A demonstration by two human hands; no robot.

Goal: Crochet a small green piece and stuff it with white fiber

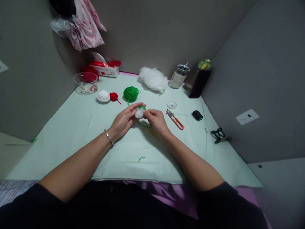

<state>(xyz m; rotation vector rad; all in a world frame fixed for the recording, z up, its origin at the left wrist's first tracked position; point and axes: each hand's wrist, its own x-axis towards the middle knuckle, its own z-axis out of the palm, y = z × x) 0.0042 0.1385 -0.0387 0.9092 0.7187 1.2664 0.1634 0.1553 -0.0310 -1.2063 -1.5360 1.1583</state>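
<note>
My left hand (124, 121), with a silver bangle at its wrist, is closed around a small green yarn piece (143, 107). A tuft of white stuffing (139, 113) bulges from that piece toward me. From the other side my right hand (154, 119) pinches at the stuffing's edge, fingertips together. A green strand trails under both hands. Just beyond them lies a ball of green yarn (131, 93), and farther back a large heap of white stuffing (153, 79). Orange-handled thread snips (176, 120) lie to the right of my right hand.
At the left stand a clear plastic tub (85, 83), a white yarn ball (103, 96) and a small red yarn ball (113, 97). Back right are a pen jar (179, 76), a bottle (205, 64) and a dark phone (199, 83). A black claw clip (220, 135) rests near the right partition.
</note>
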